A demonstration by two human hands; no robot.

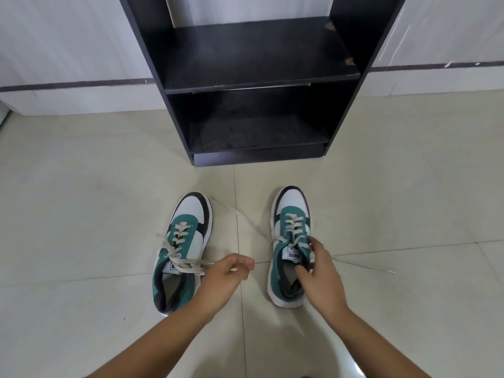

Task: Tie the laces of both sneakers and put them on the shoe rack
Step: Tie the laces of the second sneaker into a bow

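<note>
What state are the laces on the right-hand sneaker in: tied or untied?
Untied. The right sneaker has no bow; its loose lace trails across the floor tiles, while the right hand grips its collar.

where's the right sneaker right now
In the head view, the right sneaker sits on the floor right of centre, before the rack, with the right hand on its collar.

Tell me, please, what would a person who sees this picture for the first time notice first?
First, the two green, white and black sneakers on the pale tiled floor: the left sneaker and the right sneaker, toes toward the black shoe rack, whose shelves hold no shoes. The left hand is closed beside the left sneaker's laces, and the right hand grips the right sneaker's collar.
</note>
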